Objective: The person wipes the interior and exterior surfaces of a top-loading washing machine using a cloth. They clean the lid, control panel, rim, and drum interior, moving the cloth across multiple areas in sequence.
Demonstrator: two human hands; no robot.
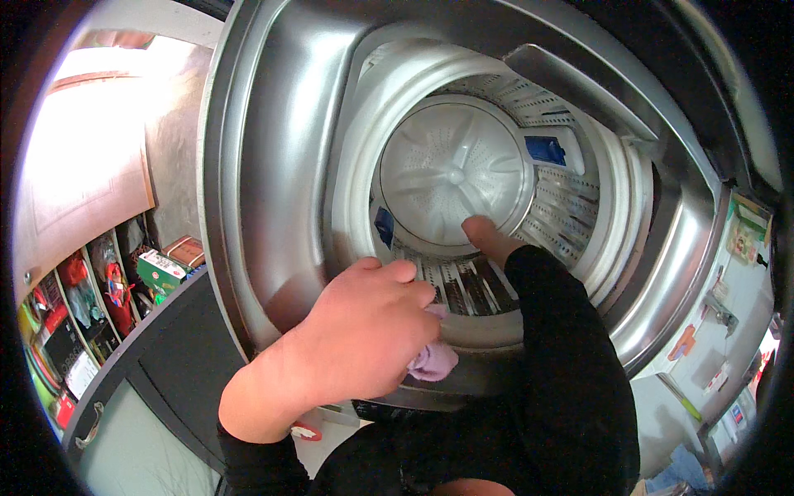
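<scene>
A top-loading washing machine (291,124) stands before me with its tub uncovered. My left hand (378,322) is at the near rim of the tub, its fingers closed on a lilac cloth (436,361) that hangs out below the palm. My right hand (487,235) reaches down into the perforated metal drum (558,204), over the near edge of the pale ribbed pulsator (456,177). Its fingers are mostly out of sight, so whether it holds anything is unclear. A blue-and-white filter (546,150) sits on the drum's right wall.
At the left stand shelves (93,310) packed with bags and boxes, beside a green box (161,273) and a dark-framed cabinet door (180,366). Small items lie along a white surface (713,335) at the right. Blue fabric (679,472) is at the lower right.
</scene>
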